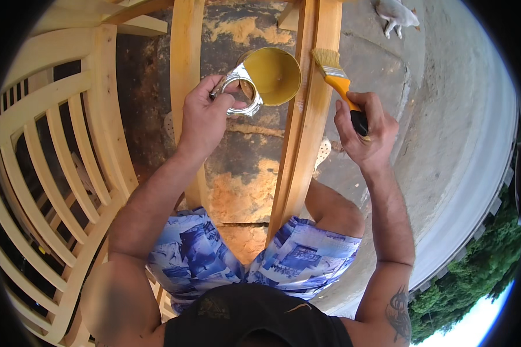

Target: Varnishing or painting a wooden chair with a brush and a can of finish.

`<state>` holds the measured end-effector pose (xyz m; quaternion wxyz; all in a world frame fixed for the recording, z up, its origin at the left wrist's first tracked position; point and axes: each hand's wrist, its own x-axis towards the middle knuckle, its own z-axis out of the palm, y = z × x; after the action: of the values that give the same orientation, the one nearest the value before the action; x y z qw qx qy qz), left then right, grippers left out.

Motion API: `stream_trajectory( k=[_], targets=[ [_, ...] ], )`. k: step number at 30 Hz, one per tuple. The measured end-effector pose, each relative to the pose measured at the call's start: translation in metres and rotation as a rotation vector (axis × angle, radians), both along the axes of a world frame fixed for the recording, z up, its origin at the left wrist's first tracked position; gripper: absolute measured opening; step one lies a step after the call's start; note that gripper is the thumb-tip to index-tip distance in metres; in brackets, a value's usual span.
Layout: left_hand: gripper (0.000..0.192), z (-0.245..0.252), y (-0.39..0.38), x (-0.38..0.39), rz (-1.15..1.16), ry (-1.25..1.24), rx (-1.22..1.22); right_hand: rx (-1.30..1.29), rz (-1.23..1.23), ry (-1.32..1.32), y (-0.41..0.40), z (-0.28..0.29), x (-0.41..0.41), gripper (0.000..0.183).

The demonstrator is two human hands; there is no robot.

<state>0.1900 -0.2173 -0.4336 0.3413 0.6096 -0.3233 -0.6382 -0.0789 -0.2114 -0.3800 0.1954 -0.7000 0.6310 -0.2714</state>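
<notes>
My left hand (208, 110) grips a round handle (257, 104) wrapped in silver foil or tape, fixed to the side of an open can (298, 82). Inside, the can looks yellowish; how much liquid it holds is hard to tell. In my right hand (369, 130) is a flat paintbrush (339, 84) with a yellow and black handle. Its pale bristles point away from me and lie over or against the right wooden rail (306, 143), just right of the can. A second wooden rail (186, 47) runs parallel on the left, behind my left hand.
Slatted wooden frames (61, 130) stand at the left. Stained dark ground (247, 152) shows between the rails, with concrete paving (425, 130) to the right. A white cat (397, 15) lies at the top right. My knees straddle the right rail.
</notes>
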Motion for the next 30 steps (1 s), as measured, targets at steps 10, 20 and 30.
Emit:
stream_trajectory(
  k=[10,20,30],
  targets=[
    [0.025,0.025,0.026,-0.005,0.094,0.011,-0.082,-0.165,0.012,0.093,-0.011,-0.024,-0.011,0.019],
    [0.020,0.023,0.083,0.007,0.186,0.044,-0.082,-0.046,-0.020,0.034,0.114,-0.019,0.007,0.016],
    [0.016,0.020,0.055,0.001,0.077,0.012,-0.073,0.529,-0.154,-0.007,0.158,0.061,0.006,0.020]
  ],
)
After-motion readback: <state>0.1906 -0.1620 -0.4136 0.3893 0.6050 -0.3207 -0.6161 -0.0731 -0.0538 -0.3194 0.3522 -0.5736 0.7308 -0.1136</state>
